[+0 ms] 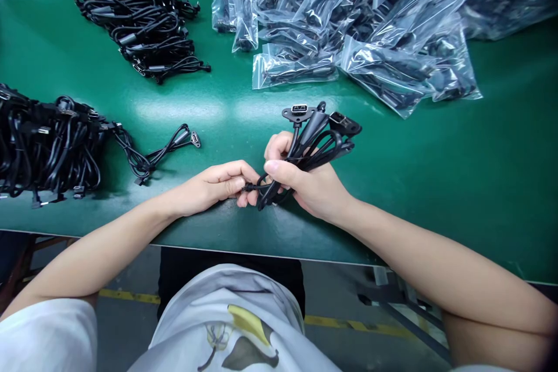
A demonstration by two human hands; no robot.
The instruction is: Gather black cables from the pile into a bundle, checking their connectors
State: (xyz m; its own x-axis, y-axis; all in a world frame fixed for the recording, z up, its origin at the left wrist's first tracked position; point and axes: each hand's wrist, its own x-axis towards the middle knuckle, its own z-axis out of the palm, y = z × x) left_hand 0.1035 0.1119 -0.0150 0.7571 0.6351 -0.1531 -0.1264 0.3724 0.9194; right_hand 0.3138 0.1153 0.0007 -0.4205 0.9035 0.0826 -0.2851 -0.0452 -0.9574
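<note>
My right hand (pixel 311 183) is wrapped round coiled black cables (pixel 316 139), held just above the table's front part. Two flanged sockets stick up from the far end of the coils, one facing me and one tilted to the right. Between the thumb and fingers of my left hand (pixel 224 183) is a small black plug (pixel 248 187) at the near end of a cable from these coils. Part of the coils is hidden by my right fingers and thumb.
Clear zip bags (pixel 296 70) with black cables are heaped at the back right. Bundled black cables (pixel 135 17) lie at the back left, with another pile (pixel 52 145) at the left. One loose cable (pixel 161 154) lies beside that pile on the green table (pixel 436 168).
</note>
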